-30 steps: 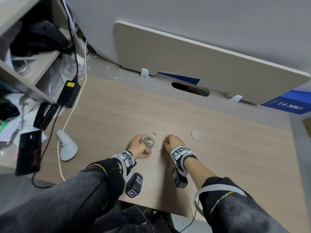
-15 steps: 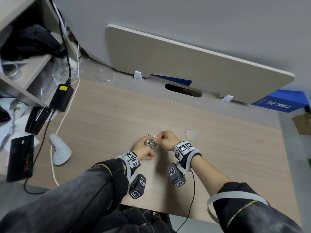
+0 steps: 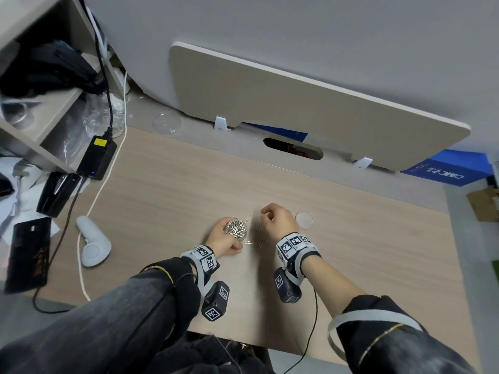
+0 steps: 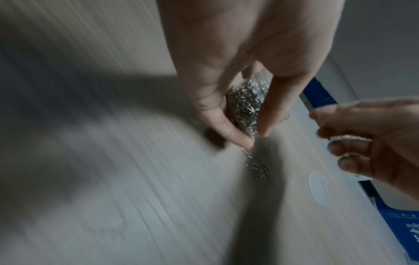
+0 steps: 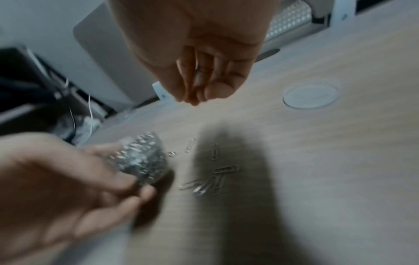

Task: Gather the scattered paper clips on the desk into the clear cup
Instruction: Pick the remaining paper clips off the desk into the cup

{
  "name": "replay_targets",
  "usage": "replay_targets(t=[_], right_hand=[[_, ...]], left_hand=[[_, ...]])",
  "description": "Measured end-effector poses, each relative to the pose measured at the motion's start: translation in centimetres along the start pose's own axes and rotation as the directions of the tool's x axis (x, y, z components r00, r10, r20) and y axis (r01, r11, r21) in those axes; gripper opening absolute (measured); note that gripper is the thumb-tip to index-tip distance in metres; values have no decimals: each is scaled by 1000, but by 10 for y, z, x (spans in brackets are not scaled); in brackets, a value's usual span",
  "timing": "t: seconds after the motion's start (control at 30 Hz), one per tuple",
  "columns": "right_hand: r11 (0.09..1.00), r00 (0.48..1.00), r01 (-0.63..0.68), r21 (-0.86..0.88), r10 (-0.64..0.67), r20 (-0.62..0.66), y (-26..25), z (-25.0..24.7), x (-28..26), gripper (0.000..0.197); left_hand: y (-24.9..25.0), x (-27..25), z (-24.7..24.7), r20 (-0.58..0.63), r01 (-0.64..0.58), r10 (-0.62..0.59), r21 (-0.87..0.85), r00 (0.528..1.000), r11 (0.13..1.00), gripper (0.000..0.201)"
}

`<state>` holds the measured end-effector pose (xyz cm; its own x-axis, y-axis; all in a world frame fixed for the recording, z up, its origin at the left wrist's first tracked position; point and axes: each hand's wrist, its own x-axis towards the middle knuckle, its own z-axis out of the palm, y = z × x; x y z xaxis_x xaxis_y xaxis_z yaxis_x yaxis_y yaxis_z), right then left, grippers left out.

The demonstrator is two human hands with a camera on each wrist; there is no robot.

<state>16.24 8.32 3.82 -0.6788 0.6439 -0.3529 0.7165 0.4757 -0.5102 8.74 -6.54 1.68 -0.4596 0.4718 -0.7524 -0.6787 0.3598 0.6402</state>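
My left hand [image 3: 226,242] grips the clear cup [image 3: 236,230], which is packed with silver paper clips and slightly tilted just above the desk [image 3: 351,252]. Thumb and fingers wrap its sides in the left wrist view, around the cup [image 4: 247,105]. My right hand [image 3: 278,219] hovers to the cup's right with its fingers curled together; a thin silvery piece, like a paper clip, shows between them in the left wrist view. Several loose clips [image 3: 260,242] lie on the desk between my hands, also seen as clips [image 5: 211,181] in shadow. One clip [image 3: 248,218] lies beside the cup's rim.
A clear round lid [image 3: 304,219] lies just right of my right hand. At the left are a white controller [image 3: 91,244], a black power brick [image 3: 97,157] with cables, and a black box [image 3: 28,255]. A divider panel [image 3: 297,103] stands behind the desk.
My right hand went from the desk up to the cup's mouth, then drew back to the right. The left hand kept hold of the cup, which was lifted and tipped toward the right hand.
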Motion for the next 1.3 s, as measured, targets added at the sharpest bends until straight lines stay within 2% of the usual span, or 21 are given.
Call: replay_targets(t=[0.07, 0.13, 0.23, 0.3, 0.37, 0.5, 0.7, 0.83, 0.9, 0.97, 1.03, 1.07, 1.17, 1.3], right_hand=[[971, 994, 76, -228, -57, 90, 3, 4, 2, 27], [902, 962, 241, -358, -174, 208, 1, 12, 2, 33], [782, 869, 463, -418, -309, 386, -9, 25, 3, 51], [750, 825, 518, -410, -313, 471, -16, 33, 3, 62], [757, 810, 518, -399, -283, 514, -20, 39, 2, 67], [745, 813, 517, -422, -272, 515, -11, 37, -3, 70], [808, 869, 419, -414, -224, 442, 8, 19, -5, 69], [851, 911, 375, -367, -266, 315, 11, 10, 0, 62], [832, 887, 405, -379, -258, 382, 13, 9, 2, 72], [757, 827, 493, -429, -253, 502, 15, 10, 1, 82], [682, 777, 568, -461, -260, 573, 16, 12, -2, 84], [664, 769, 581, -471, -259, 584, 18, 13, -4, 84], [672, 791, 557, -488, -249, 560, 27, 14, -11, 81], [751, 840, 493, -440, -278, 466, 33, 7, -21, 69]], left_hand=[[2, 3, -7, -32, -7, 6, -8, 999, 1000, 62], [7, 6, -14, -53, -14, 14, -18, 999, 1000, 62], [13, 8, -23, -72, -18, 15, -40, 997, 999, 61], [16, 8, -28, -72, -11, 8, -48, 997, 999, 61], [16, 9, -32, -73, -2, -1, -48, 997, 999, 61], [15, 10, -33, -77, 16, -19, -38, 997, 999, 60], [18, 11, -20, -48, 18, -20, -32, 999, 999, 62], [18, 12, -15, -42, 14, -15, -12, 999, 1000, 62], [18, 11, -14, -44, 19, -18, 2, 999, 1000, 62], [18, 12, -15, -44, 27, -26, 14, 999, 1000, 61], [17, 13, -16, -48, 33, -32, 22, 998, 999, 61], [17, 14, -16, -49, 34, -33, 26, 998, 999, 61], [16, 14, -15, -46, 38, -37, 33, 998, 999, 62], [16, 13, -11, -39, 41, -39, 31, 998, 999, 62]])
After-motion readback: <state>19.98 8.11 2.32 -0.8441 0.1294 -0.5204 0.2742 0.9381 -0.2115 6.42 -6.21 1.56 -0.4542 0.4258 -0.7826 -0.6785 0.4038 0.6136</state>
